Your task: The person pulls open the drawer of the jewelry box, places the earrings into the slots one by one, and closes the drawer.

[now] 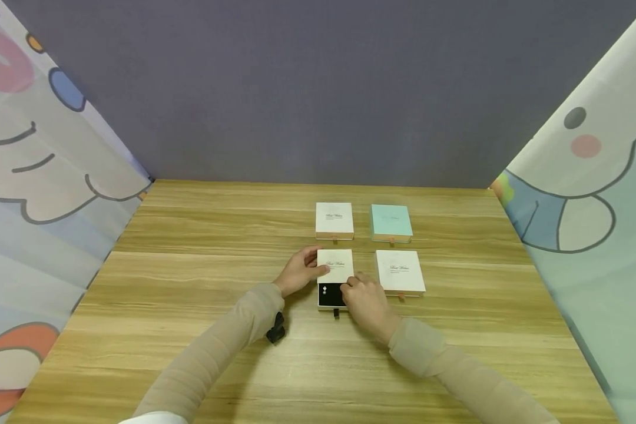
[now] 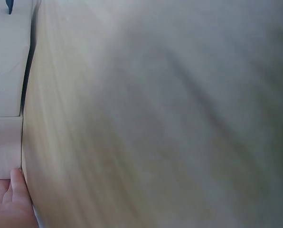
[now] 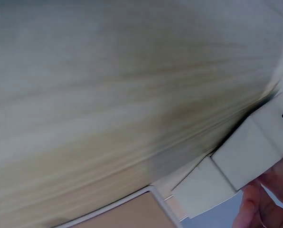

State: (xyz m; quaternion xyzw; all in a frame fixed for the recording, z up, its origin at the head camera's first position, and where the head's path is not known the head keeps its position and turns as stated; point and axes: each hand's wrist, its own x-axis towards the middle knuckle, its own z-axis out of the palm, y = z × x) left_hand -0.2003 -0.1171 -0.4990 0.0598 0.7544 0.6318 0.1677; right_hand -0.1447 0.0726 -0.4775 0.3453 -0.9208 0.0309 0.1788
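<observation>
A small white jewelry box (image 1: 335, 266) with dark lettering lies in front of me, its drawer slid partway out toward me. Inside the drawer is a black pad (image 1: 328, 299) with a small shiny earring (image 1: 324, 290) on its left part. My left hand (image 1: 300, 271) grips the box's cover from the left, thumb on top and fingers at the side and back. Over the right part of the pad, my right hand (image 1: 368, 300) has its fingers bent down; what lies under the fingertips is hidden. A black pull tab (image 1: 336, 314) hangs from the drawer front.
Behind stand another white box (image 1: 334, 220) and a mint-green box (image 1: 391, 222). To the right, near my right hand, lies a larger white box (image 1: 400, 272). All rest on a wood-grain table (image 1: 191, 282) with a grey partition (image 1: 318, 88) behind it.
</observation>
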